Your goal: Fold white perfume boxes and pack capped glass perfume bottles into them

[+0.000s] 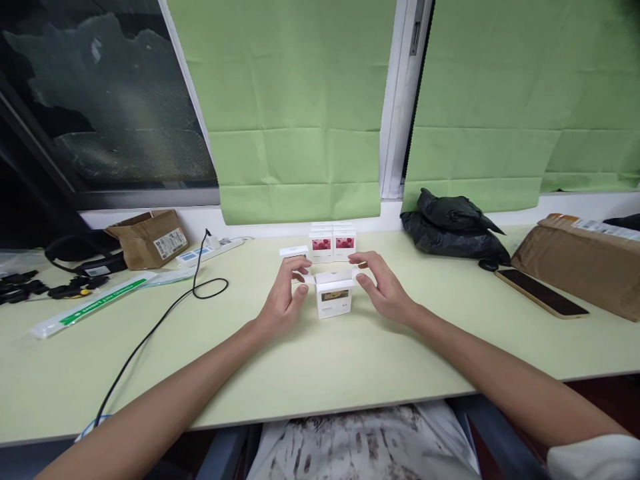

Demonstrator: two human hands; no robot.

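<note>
A small white box with a dark picture on its front stands on the pale green table, its top flaps raised. My left hand is at the box's left side, thumb and fingers curled in a pinch at the left flap. On the right side, my right hand has its thumb against the box and its fingers reaching over the top flap. Behind the box stand several similar white boxes with red pictures, and a flat white box lies just left of them.
A black cable and a white power strip lie at the left, with a torn cardboard box and a long plastic packet. To the right are a black plastic bag, a phone and a brown parcel.
</note>
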